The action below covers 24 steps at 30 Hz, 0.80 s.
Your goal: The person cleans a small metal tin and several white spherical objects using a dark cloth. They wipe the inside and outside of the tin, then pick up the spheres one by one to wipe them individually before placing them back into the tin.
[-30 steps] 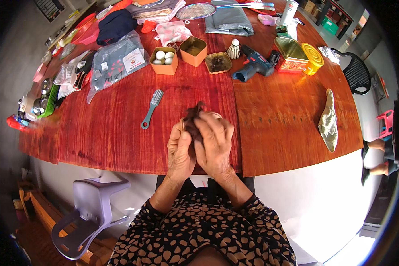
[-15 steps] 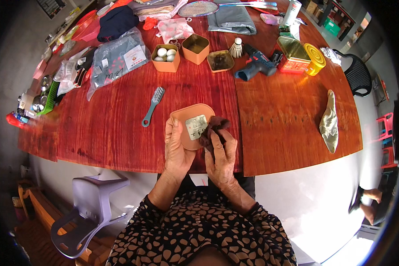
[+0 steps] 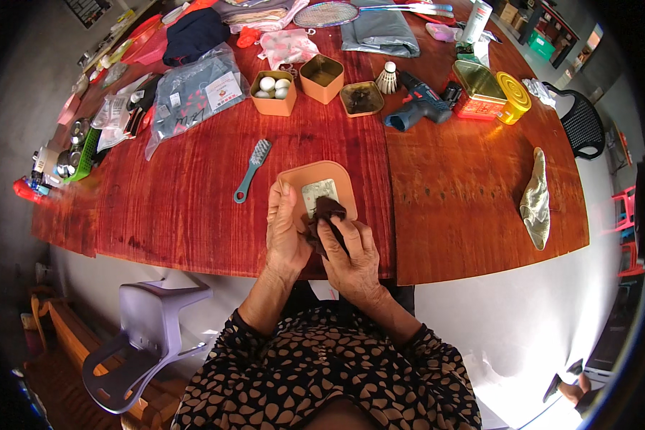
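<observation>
My left hand (image 3: 287,236) grips the left edge of an orange plastic lid (image 3: 342,180), square with rounded corners, tilted toward me above the table's near edge. A pale printed label (image 3: 317,190) sits at its middle. In my right hand (image 3: 355,261) is a bunched dark brown cloth (image 3: 329,210), pressed against the lid and covering the label's lower part. The lid's lower edge is hidden by the cloth and fingers. Left of the lid lies a blue-handled brush (image 3: 251,172), its pale bristles facing up.
Beyond the lid stand an orange box of white eggs or balls (image 3: 273,104), two more open boxes (image 3: 322,93), a shuttlecock (image 3: 388,79) and a cordless drill (image 3: 419,107). Red and yellow tins (image 3: 512,97) and a crumpled pale cloth (image 3: 535,204) are rightward; a purple chair (image 3: 147,315) stands lower left.
My right hand has moved the cloth leftward and down, from the lid's right side onto the label's lower part. A person's limb at the far right has shifted lower.
</observation>
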### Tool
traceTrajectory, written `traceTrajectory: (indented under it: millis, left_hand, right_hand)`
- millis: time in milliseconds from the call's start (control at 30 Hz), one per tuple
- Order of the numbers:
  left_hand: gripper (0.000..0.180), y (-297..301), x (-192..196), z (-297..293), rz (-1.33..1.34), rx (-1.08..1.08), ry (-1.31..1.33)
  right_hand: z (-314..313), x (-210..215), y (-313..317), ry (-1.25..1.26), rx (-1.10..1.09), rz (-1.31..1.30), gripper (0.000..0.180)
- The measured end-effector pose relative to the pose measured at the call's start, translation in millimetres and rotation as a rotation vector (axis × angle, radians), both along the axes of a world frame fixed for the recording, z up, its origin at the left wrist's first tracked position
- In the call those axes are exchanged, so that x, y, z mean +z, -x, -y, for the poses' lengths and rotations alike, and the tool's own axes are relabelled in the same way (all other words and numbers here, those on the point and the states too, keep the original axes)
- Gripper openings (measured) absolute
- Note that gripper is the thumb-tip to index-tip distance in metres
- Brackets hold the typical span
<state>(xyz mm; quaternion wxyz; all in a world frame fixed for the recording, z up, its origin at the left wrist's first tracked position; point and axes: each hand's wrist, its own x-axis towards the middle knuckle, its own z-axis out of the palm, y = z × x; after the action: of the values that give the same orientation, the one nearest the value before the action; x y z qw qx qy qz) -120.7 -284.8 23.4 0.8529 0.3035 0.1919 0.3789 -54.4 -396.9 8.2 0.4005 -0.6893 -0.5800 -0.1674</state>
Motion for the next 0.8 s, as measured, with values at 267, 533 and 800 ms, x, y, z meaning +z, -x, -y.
traceTrajectory:
  millis: [267, 533, 800]
  left_hand:
    - [0.072, -8, 7, 20, 0.050, -0.246, 0.108]
    - [0.091, 4, 10, 10, -0.031, -0.256, 0.195]
    - [0.086, -4, 10, 20, -0.066, -0.281, 0.100]
  right_hand:
    - [-33, 33, -45, -0.043, 0.062, -0.164, 0.037]
    - [-11, 29, -30, 0.115, 0.393, -0.166, 0.033]
    - [-8, 21, -37, 0.000, 0.293, -0.146, 0.030]
